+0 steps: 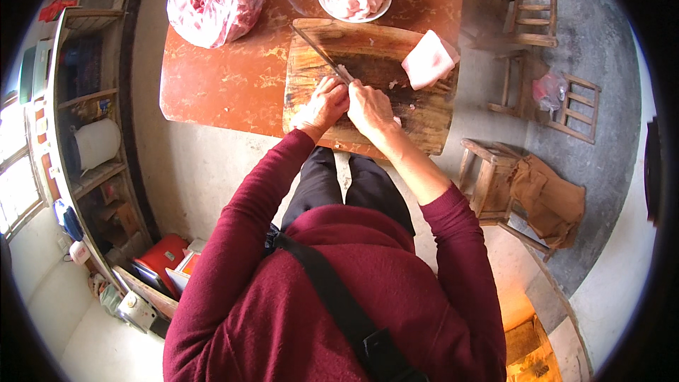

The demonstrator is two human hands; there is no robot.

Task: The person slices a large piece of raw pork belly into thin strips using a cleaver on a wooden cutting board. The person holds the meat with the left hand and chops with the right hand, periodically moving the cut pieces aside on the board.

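Note:
My right hand [371,107] is closed round the handle of a knife [316,47], whose long blade points to the far left over the cutting board. Close against it, my left hand [325,105] has its fingers curled and pressed down on a small piece of pale meat [344,72], mostly hidden by the fingers and blade. Both hands are over the wooden cutting board [304,88]. A thick slab of pale pork fat [430,61] lies at the board's right side. Small scraps are scattered on the wood.
Beyond the board stands a white bowl [322,1] of cut pale pieces. A clear plastic bag [185,10] of red meat sits at the table's [219,85] far left. Wooden stools [488,163] stand on the right, one with brown cloth [544,198]. Shelves [92,99] line the left.

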